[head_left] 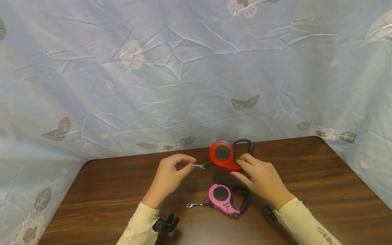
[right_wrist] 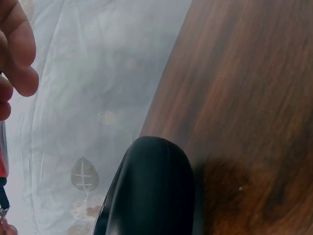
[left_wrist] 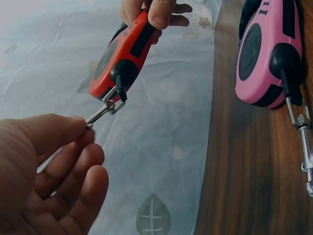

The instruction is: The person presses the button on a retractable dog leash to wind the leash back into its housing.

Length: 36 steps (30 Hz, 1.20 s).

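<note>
A red retractable dog leash [head_left: 223, 154] with a black handle is held above the far part of the table. My right hand [head_left: 259, 175] grips its lower end between thumb and fingers. On the left, my left hand [head_left: 170, 173] pinches the metal snap hook [left_wrist: 100, 112] of that leash between thumb and index finger; the hook's short black strap runs to the red case. Nearer to me, a pink retractable leash [head_left: 222, 199] lies on the table, its metal hook [head_left: 195, 204] pointing left. The right wrist view shows only a sliver of the red case [right_wrist: 2, 156].
The brown wooden table [head_left: 96, 205] ends at a pale blue curtain [head_left: 179, 82] printed with leaves and flowers, which hangs behind and at both sides. A black wrist device [head_left: 166, 223] sits on the left sleeve, another [head_left: 268, 212] by the right wrist.
</note>
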Each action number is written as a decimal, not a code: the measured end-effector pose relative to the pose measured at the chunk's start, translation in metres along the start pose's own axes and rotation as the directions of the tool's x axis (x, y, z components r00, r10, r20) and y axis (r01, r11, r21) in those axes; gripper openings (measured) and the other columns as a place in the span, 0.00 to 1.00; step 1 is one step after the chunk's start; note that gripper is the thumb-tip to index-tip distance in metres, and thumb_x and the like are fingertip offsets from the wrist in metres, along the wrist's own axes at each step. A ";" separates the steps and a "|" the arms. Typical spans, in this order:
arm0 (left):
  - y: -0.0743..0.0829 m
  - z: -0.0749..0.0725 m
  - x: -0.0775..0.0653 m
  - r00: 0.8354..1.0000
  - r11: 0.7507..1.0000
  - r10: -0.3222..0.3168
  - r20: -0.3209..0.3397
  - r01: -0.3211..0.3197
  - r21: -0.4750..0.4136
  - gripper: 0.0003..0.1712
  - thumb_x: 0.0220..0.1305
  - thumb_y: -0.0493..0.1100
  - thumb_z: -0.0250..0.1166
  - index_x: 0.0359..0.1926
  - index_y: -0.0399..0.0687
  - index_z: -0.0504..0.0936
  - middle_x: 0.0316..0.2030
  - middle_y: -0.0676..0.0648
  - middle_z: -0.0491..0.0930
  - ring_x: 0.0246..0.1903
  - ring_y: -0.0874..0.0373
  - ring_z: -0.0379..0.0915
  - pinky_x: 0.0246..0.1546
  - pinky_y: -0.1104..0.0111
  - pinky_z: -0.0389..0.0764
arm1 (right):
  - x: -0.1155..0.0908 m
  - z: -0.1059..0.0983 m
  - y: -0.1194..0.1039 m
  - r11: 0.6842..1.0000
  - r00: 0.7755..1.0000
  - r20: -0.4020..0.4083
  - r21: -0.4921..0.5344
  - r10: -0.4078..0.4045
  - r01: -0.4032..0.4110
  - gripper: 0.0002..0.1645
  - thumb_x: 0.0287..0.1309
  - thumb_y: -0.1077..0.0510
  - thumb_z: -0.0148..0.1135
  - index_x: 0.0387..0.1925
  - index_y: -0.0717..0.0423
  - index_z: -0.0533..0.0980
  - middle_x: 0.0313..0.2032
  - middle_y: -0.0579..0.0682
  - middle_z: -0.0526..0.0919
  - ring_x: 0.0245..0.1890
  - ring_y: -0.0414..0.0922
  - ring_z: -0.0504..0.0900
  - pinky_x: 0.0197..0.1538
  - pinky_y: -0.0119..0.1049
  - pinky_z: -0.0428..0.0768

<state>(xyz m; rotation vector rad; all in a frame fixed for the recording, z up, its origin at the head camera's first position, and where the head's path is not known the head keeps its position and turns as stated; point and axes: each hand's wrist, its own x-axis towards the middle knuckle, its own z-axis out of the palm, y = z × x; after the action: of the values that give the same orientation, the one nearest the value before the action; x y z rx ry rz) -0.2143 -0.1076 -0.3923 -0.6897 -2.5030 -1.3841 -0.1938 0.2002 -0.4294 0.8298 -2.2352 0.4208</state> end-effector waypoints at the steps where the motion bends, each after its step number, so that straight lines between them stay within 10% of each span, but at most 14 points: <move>1: 0.000 0.000 0.000 1.000 1.000 -0.023 0.004 0.023 0.003 0.05 0.67 0.42 0.72 0.43 0.55 0.90 0.40 0.59 0.88 0.41 0.60 0.82 0.40 0.64 0.82 | 0.000 0.000 0.001 1.000 1.000 0.003 -0.005 0.003 -0.003 0.20 0.57 0.47 0.76 0.43 0.57 0.84 0.40 0.45 0.80 0.25 0.37 0.75 0.25 0.33 0.78; 19: -0.035 0.011 0.001 0.966 0.970 -0.228 0.125 0.215 0.109 0.02 0.67 0.43 0.71 0.40 0.55 0.88 0.31 0.57 0.86 0.37 0.60 0.79 0.42 0.59 0.80 | 0.016 0.015 0.004 0.999 0.984 0.171 -0.025 0.047 -0.044 0.15 0.56 0.47 0.78 0.34 0.49 0.82 0.34 0.39 0.74 0.22 0.35 0.69 0.25 0.32 0.72; 31: -0.041 0.016 -0.004 0.909 0.974 -0.228 0.348 0.207 0.096 0.22 0.69 0.43 0.68 0.61 0.42 0.81 0.45 0.49 0.84 0.43 0.56 0.80 0.43 0.61 0.80 | 0.027 0.030 0.014 0.996 0.921 0.379 -0.048 0.090 -0.077 0.16 0.57 0.45 0.77 0.30 0.49 0.81 0.29 0.40 0.68 0.18 0.35 0.65 0.23 0.31 0.66; 36: -0.044 0.015 -0.005 0.895 0.982 -0.164 0.416 0.108 0.156 0.21 0.70 0.44 0.67 0.60 0.39 0.81 0.52 0.44 0.84 0.52 0.49 0.80 0.54 0.54 0.80 | 0.031 0.036 0.013 0.996 0.911 0.403 -0.054 0.086 -0.070 0.16 0.58 0.44 0.77 0.32 0.50 0.83 0.29 0.40 0.69 0.19 0.35 0.67 0.23 0.32 0.68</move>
<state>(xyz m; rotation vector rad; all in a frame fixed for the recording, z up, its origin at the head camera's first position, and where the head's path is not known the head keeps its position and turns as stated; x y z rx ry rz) -0.2304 -0.1164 -0.4347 -0.8880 -3.0033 -1.2008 -0.2381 0.1779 -0.4331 0.8714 -2.6585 0.2564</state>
